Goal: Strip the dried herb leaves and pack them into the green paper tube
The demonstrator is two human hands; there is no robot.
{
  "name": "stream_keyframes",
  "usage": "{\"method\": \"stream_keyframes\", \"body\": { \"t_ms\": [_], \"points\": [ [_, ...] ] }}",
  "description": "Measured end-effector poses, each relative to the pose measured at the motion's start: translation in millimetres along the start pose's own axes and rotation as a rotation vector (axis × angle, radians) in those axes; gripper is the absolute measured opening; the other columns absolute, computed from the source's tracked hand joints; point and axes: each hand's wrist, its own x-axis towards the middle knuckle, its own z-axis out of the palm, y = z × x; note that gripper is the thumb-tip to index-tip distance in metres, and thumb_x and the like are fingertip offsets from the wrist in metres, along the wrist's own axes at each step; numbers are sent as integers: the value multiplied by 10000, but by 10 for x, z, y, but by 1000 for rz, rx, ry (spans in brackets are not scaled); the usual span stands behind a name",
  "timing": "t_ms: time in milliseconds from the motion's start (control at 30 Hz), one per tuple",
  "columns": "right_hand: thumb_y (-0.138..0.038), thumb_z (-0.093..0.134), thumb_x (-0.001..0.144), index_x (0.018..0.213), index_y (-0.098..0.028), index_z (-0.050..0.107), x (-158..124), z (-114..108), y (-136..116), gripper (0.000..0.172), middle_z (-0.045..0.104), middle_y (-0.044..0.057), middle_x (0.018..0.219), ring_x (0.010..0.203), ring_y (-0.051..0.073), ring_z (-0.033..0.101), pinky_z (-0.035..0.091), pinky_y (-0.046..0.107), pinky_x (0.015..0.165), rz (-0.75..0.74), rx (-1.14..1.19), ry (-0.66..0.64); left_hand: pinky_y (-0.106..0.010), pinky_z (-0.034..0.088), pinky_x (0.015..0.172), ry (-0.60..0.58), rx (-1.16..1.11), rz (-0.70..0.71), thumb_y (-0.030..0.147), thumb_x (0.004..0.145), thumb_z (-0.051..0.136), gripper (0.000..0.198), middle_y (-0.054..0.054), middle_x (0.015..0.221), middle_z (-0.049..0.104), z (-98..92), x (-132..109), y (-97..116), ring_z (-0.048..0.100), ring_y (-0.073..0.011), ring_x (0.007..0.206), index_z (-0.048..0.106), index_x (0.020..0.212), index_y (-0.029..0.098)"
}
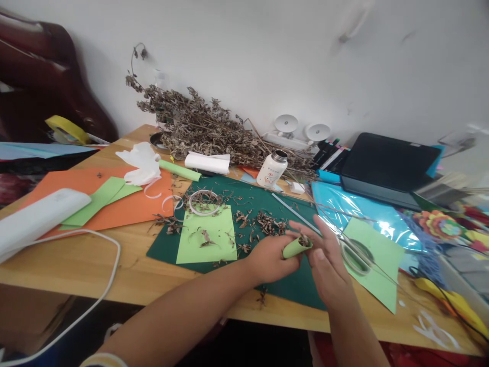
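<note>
My left hand (273,259) is closed around a rolled green paper tube (295,248), whose near end shows dry brown bits inside. Just right of the tube, my right hand (328,265) has its fingers stretched out; whether it touches the tube is hard to see. Beneath both hands lies a dark green cutting mat (244,196) scattered with crumbled dried leaves (271,224). On the mat's left, a light green paper sheet (208,250) carries some leaf bits, and a roll of tape (204,203) lies at its top edge.
A large dried plant (206,122) lies along the wall, behind an opened white bottle (272,168). Orange paper (153,196) and a white device with a cable (46,219) are at left. To the right are scissors (357,255) on green paper (382,285) and a black laptop-like object (385,163).
</note>
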Motion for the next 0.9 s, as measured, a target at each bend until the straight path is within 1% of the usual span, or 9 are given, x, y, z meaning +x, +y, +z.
{"method": "stream_keyframes", "body": {
  "t_ms": [100, 167, 300, 433, 533, 667, 733, 800, 900],
  "points": [
    [-325, 407, 801, 1150, -260, 417, -53, 14, 121, 355, 562, 76, 1048, 934, 187, 540, 450, 358, 769, 51, -25, 127, -216, 413, 632, -24, 4, 20, 226, 713, 417, 187, -7, 805, 601, -16, 0, 23, 544, -133, 707, 527, 854, 173],
    [-325, 430, 788, 1084, -233, 487, -77, 23, 179, 314, 577, 80, 1015, 922, 193, 541, 448, 358, 763, 62, -67, 196, -214, 411, 630, -13, -2, 25, 238, 719, 413, 195, -7, 802, 598, -18, 1, 27, 542, -133, 708, 523, 866, 173],
    [-337, 472, 755, 931, -195, 583, -76, 41, 206, 252, 609, 80, 941, 882, 209, 552, 438, 381, 752, 34, -121, 281, -200, 402, 596, 9, -4, 3, 251, 718, 410, 163, -3, 722, 573, 1, 5, 5, 518, -120, 659, 526, 789, 161],
    [-287, 540, 702, 763, -183, 619, -24, 46, 143, 145, 618, 56, 836, 787, 182, 563, 442, 358, 699, -7, -133, 403, -194, 389, 575, 17, -9, 2, 255, 706, 422, 132, 5, 665, 533, 24, 6, -26, 485, -107, 621, 509, 714, 156],
    [-212, 595, 646, 672, -189, 614, 31, 45, 57, 39, 611, 27, 775, 754, 151, 552, 440, 312, 651, -44, -38, 501, -186, 370, 553, 29, -24, -5, 267, 708, 427, 127, 16, 638, 507, 30, 3, -31, 457, -94, 597, 494, 688, 160],
    [-151, 636, 584, 645, -196, 611, 75, 40, -76, 79, 603, -12, 677, 629, 106, 543, 431, 256, 562, -85, 108, 633, -183, 351, 532, 42, -33, -24, 287, 708, 433, 145, 24, 607, 476, 29, -2, -26, 425, -87, 577, 479, 654, 161],
    [-145, 639, 582, 661, -195, 614, 74, 32, -126, 96, 604, -13, 656, 600, 108, 543, 433, 251, 537, -64, 40, 619, -184, 354, 542, 36, -36, -15, 280, 710, 430, 138, 26, 611, 475, 30, -2, -26, 423, -88, 584, 480, 659, 162],
    [-144, 633, 596, 680, -194, 612, 67, 21, -161, 101, 608, -5, 661, 609, 120, 552, 443, 256, 535, -62, -98, 548, -185, 358, 552, 25, -39, -8, 262, 710, 430, 119, 26, 620, 479, 32, -2, -29, 428, -88, 591, 482, 671, 163],
    [-141, 611, 626, 700, -195, 592, 67, 1, -201, 94, 598, 1, 667, 597, 122, 544, 447, 254, 528, -109, -314, 437, -184, 360, 553, 12, -43, -1, 237, 706, 433, 93, 25, 630, 487, 31, 0, -32, 436, -88, 595, 483, 683, 162]
  ]
}}
